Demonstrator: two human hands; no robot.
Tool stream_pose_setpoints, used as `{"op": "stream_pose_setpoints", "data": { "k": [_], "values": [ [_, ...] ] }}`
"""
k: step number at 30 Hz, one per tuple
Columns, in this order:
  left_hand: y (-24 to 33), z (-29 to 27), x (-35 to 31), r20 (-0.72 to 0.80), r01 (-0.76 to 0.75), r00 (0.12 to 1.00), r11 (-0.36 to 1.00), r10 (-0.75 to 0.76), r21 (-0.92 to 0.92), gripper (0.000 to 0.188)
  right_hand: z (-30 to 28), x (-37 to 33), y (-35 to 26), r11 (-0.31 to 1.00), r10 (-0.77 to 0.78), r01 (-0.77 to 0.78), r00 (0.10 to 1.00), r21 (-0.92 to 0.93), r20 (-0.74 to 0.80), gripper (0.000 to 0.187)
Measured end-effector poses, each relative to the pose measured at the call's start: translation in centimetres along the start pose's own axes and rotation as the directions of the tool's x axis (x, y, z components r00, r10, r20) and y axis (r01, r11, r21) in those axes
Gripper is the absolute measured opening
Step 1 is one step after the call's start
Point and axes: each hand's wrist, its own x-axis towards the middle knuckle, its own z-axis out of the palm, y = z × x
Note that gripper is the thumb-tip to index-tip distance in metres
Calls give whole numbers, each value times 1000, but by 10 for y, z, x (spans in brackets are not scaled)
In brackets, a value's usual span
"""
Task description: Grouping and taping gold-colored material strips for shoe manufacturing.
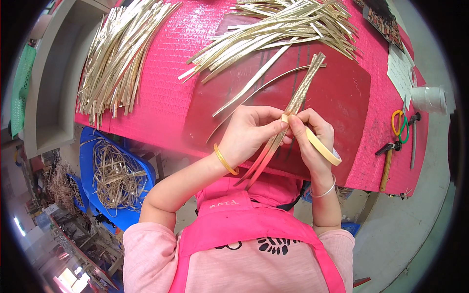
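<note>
A narrow bundle of gold strips (304, 89) slants between my hands, its lower ends looking reddish near the apron. My left hand (245, 131) is closed, thumb and fingers pinching the bundle at its middle. Opposite it, my right hand (312, 133) is closed too, fingertips against the same spot, with a cream roll of masking tape (324, 148) hooked in its palm. A short piece of tape (285, 118) lies across the strips between the fingertips. Both hands are above a dark red board (337, 112). Loose gold strips (254, 87) lie on that board beyond my left hand.
Gold strip piles (293, 24) lie at the far side and at the left (119, 53) on the pink table cover (166, 53). Right: scissors (399, 126), a hammer (387, 168), a clear roll (430, 100). A blue bin (88, 161) of strips stands lower left.
</note>
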Motion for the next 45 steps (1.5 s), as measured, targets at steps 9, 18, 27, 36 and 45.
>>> {"op": "stream_pose_setpoints", "data": {
  "k": [9, 18, 27, 36, 45],
  "values": [
    [-3, 5, -1, -56, -60, 997, 991, 54, -120, 21, -1, 0, 9, 851, -355, 312, 935, -422, -24, 16],
    [-1, -4, 11, 478, 265, 876, 760, 68, -593, 44, 7, 1, 28, 859, -410, 396, 912, 323, -28, 12],
    [8, 7, 1, 7, -171, 985, 970, 175, -175, 18, 5, -6, 6, 946, -319, 324, 928, -1, -191, 16],
    [1, -1, 11, 232, 122, 972, 908, -28, -402, 16, 17, -8, 15, 838, -142, 242, 962, 490, -233, 25],
    [7, 13, -6, -46, -131, 991, 991, 129, -38, 22, 11, -7, 13, 977, -213, 214, 959, -16, -189, 16]
  ]
}}
